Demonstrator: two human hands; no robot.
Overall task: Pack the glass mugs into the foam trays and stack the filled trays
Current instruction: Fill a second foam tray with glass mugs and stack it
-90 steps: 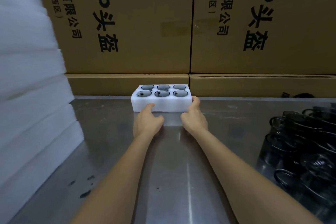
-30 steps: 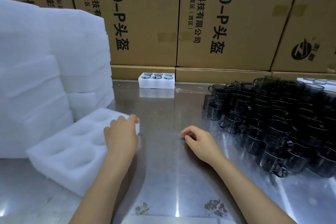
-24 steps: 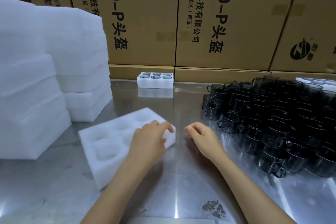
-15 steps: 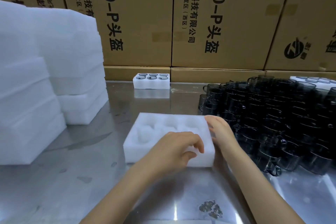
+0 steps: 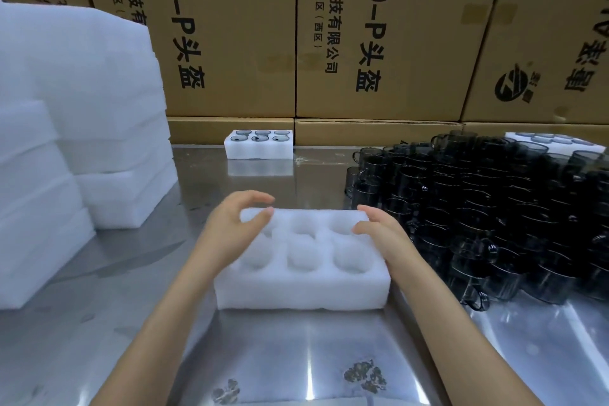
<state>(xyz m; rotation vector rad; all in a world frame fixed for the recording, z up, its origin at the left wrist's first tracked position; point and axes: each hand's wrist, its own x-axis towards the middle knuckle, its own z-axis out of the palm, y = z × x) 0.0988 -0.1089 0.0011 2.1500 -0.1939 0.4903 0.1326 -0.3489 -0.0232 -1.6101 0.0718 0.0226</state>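
Note:
An empty white foam tray (image 5: 303, 290) with six round pockets lies flat on the steel table (image 5: 125, 273) right in front of me. My left hand (image 5: 227, 231) curls round its far-left corner, and my right hand (image 5: 379, 234) holds its right end with the thumb on top. A dense pile of dark glass mugs (image 5: 478, 208) stands just right of the tray. A filled foam tray (image 5: 258, 150) holding several mugs sits at the back of the table against the boxes.
Tall stacks of white foam trays (image 5: 99, 109) fill the left side. Large cardboard boxes (image 5: 230, 43) form a wall behind the table. Part of another filled tray (image 5: 540, 138) shows behind the mug pile at the far right.
After pushing the filled tray to the back, my left hand dragged an empty tray from the left stack to the centre. Both hands have since turned it square in front of me.

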